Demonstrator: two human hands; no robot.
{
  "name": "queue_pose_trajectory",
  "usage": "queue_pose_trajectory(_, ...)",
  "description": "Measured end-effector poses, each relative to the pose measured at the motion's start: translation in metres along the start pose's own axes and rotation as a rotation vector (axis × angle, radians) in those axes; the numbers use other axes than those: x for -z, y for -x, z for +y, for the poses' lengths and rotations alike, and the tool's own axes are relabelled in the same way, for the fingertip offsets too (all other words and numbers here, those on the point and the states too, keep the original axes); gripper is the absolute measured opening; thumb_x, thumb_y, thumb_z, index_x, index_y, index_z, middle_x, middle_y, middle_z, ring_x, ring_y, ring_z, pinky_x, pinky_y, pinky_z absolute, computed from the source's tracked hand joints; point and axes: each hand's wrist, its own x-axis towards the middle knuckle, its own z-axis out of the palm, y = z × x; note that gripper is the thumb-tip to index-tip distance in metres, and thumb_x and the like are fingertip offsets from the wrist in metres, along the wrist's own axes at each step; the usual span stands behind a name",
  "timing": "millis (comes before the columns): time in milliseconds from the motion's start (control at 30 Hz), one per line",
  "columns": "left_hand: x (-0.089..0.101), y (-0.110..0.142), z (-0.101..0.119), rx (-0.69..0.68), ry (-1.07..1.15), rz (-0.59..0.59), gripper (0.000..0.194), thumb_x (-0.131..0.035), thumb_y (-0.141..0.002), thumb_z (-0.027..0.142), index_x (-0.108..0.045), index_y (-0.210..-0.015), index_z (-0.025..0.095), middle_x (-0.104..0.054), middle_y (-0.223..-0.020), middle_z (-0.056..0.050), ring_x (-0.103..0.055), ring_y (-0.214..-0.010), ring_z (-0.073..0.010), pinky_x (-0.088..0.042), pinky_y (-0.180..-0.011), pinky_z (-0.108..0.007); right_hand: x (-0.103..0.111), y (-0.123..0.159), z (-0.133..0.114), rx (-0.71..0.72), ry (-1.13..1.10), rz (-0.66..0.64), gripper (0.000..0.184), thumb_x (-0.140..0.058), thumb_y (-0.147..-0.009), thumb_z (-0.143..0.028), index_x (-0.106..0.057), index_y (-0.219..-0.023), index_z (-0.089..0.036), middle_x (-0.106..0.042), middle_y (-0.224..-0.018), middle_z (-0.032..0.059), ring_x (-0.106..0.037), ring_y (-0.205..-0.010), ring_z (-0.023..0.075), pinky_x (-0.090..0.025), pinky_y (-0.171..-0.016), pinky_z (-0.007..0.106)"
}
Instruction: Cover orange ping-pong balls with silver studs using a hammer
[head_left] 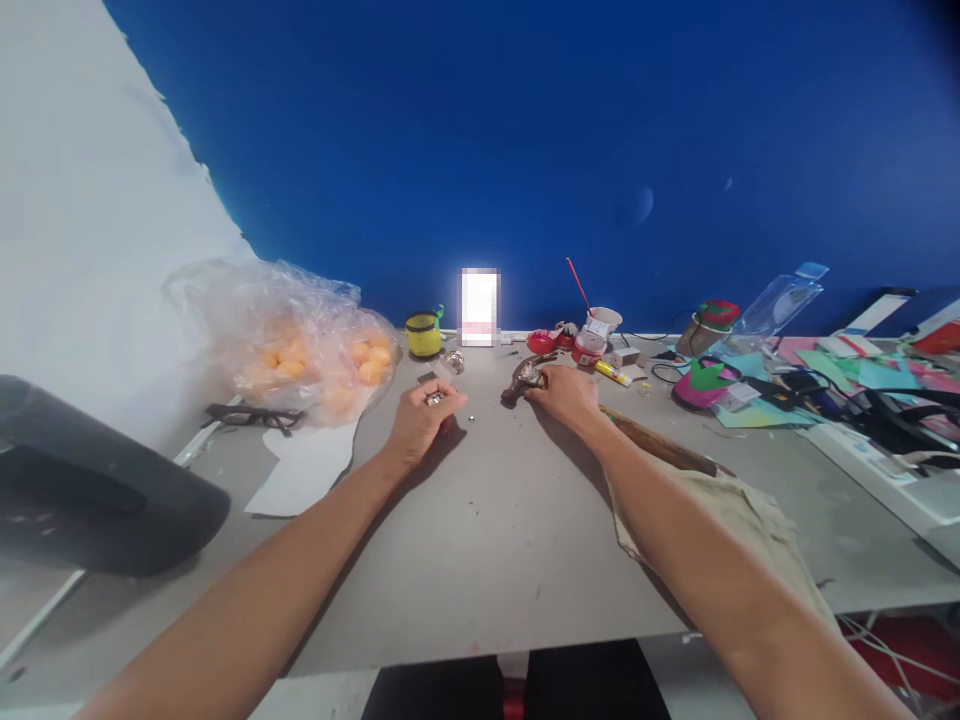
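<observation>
- Your left hand (421,425) is curled around small, shiny silvery pieces (435,399); another small, shiny silvery bit (471,419) lies just beside it on the grey tabletop (480,560).
- Your right hand (568,395) has its fingertips at a dark-brown, curved object with a silvery patch (511,394), lying ahead on the tabletop; whether they grasp it, you cannot tell.
- Your right forearm crosses a long brown wooden stick (664,440) and hides part of a crumpled beige cloth (739,515).
- Left of you: a clear plastic bag of orange balls (300,350), dark-framed glasses (255,415), a large dark-grey cylinder (97,480).
- Near the blue wall (480,150): a yellow round container (424,336) and a white cup (604,320) with a red stick (577,282).
</observation>
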Motion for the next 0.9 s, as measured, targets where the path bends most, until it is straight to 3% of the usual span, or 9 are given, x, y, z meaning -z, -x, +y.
queue_pose_trajectory(67,-0.001,0.001,0.000,-0.161,-0.328,-0.004,0.017,-0.074,-0.079,0.030,-0.065,-0.068,0.021,-0.056,-0.066,0.000,-0.051,-0.063,-0.0160,-0.038,-0.064,-0.031,-0.002,0.000,-0.001,0.012,0.001,0.001,0.024,-0.068,-0.087,-0.041,-0.075,-0.100,-0.023,-0.077,-0.107,0.0084,-0.069,-0.102,0.0257,-0.046,-0.079,0.032)
queue_pose_trajectory(167,-0.005,0.002,-0.003,-0.337,-0.672,-0.127,0.009,-0.069,-0.084,0.026,-0.074,-0.078,0.022,-0.065,-0.090,-0.006,-0.058,-0.080,-0.0219,-0.041,-0.074,-0.034,-0.005,0.002,-0.003,0.024,0.006,-0.019,0.026,-0.067,-0.088,-0.040,-0.076,-0.104,-0.021,-0.076,-0.111,0.0106,-0.068,-0.106,0.0266,-0.047,-0.082,0.032)
queue_pose_trajectory(433,-0.010,-0.001,-0.009,-0.443,-1.037,-0.229,0.026,-0.055,-0.095,0.020,-0.072,-0.076,0.021,-0.066,-0.087,-0.011,-0.059,-0.088,-0.0254,-0.041,-0.074,-0.033,-0.007,0.004,-0.006,0.092,0.034,0.079,0.029,-0.066,-0.092,-0.037,-0.076,-0.114,-0.021,-0.066,-0.124,0.0142,-0.058,-0.120,0.0315,-0.047,-0.094,0.040)
queue_pose_trajectory(600,-0.011,0.002,-0.005,-0.420,-1.242,-0.208,0.031,-0.046,-0.099,0.020,-0.075,-0.090,0.018,-0.069,-0.095,-0.013,-0.063,-0.094,-0.0269,-0.045,-0.075,-0.035,-0.008,0.013,-0.018,0.234,-0.063,0.294,0.022,-0.061,-0.097,-0.031,-0.076,-0.110,-0.020,-0.069,-0.118,0.0137,-0.057,-0.118,0.0293,-0.045,-0.098,0.040)
queue_pose_trajectory(700,-0.012,0.003,-0.004,-0.392,-1.137,-0.159,0.024,-0.051,-0.093,0.018,-0.075,-0.091,0.018,-0.071,-0.094,-0.011,-0.065,-0.093,-0.0262,-0.046,-0.078,-0.036,-0.010,0.020,-0.030,0.314,-0.253,0.250,0.017,-0.061,-0.097,-0.026,-0.077,-0.098,-0.021,-0.074,-0.106,0.0098,-0.062,-0.107,0.0249,-0.046,-0.091,0.035)
queue_pose_trajectory(800,-0.012,0.002,0.000,-0.274,-0.760,-0.083,0.014,-0.062,-0.084,0.023,-0.075,-0.089,0.019,-0.073,-0.090,-0.007,-0.066,-0.087,-0.0234,-0.048,-0.080,-0.035,-0.012,0.025,-0.041,0.357,-0.600,-0.002,0.011,-0.068,-0.091,-0.022,-0.078,-0.095,-0.019,-0.075,-0.087,0.0031,-0.065,-0.082,0.0171,-0.047,-0.075,0.028)
queue_pose_trajectory(900,-0.011,0.002,0.007,-0.034,-0.312,0.007,0.019,-0.075,-0.074,0.034,-0.071,-0.083,0.018,-0.067,-0.069,-0.001,-0.061,-0.066,-0.0178,-0.045,-0.065,-0.030,-0.012,0.029,-0.046,0.406,-0.896,-0.176,0.017,-0.071,-0.088,-0.024,-0.078,-0.102,-0.017,-0.071,-0.079,-0.0013,-0.061,-0.069,0.0121,-0.045,-0.065,0.024)
